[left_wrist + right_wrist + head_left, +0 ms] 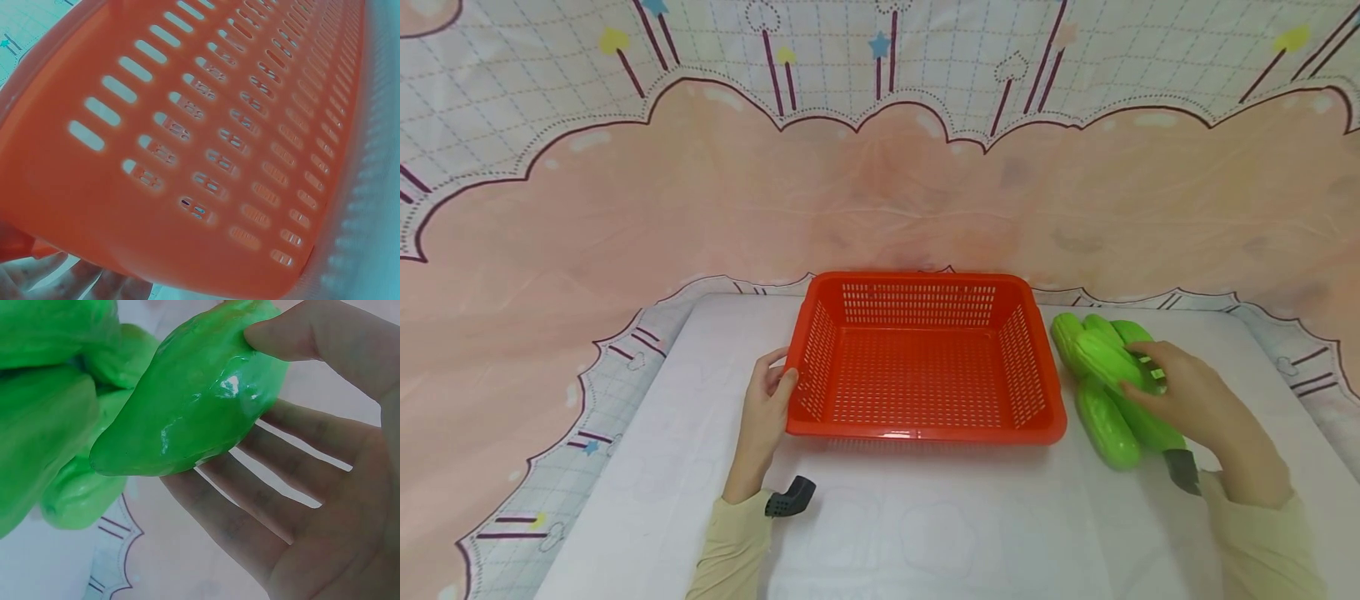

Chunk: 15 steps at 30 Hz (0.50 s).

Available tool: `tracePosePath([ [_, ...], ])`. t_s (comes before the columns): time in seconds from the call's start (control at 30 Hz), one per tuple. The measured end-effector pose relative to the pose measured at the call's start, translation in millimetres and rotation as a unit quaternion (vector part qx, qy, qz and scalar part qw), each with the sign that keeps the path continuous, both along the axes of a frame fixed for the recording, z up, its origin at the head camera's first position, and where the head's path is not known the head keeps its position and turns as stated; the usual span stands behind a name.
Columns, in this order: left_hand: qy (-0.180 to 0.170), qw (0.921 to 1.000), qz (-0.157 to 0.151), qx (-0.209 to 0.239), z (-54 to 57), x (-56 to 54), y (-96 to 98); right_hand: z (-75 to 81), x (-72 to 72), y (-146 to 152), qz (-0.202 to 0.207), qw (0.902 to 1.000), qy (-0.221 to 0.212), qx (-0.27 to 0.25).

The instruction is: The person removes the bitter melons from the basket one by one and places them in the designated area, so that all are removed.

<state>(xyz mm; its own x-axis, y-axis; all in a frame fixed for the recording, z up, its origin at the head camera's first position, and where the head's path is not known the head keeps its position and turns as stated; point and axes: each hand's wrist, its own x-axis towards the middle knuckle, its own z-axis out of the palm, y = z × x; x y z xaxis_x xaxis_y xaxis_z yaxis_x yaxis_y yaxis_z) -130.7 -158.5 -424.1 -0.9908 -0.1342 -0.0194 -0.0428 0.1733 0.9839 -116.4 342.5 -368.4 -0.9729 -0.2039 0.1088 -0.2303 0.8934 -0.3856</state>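
A red plastic basket (925, 432) with slotted walls stands in the middle of the table, nothing inside it. My left hand (766, 404) grips its left rim, thumb over the edge and fingers outside; in the left wrist view the fingers show below the basket wall (81, 181). To the right of the basket lies a pile of glossy green gourd-like vegetables (1107, 423). Over that pile, my right hand (1195, 392) holds one tapered green gourd (194, 400) between its thumb and fingers. More of them fill the left of the right wrist view.
The table (880, 533) has a white cover. Behind it hangs a patterned pink and white cloth (880, 192), which also runs down the left and right sides. A dark wrist camera (792, 497) sits at my left cuff, another (1183, 471) at the right.
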Motion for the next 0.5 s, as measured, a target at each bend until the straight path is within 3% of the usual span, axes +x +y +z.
tracePosePath([
  [0.5, 0.005, 1.0, -0.003, 0.0, -0.6, 0.0, -0.9, -11.6, 7.7, 32, -0.019, 0.9997, -0.012, -0.001],
])
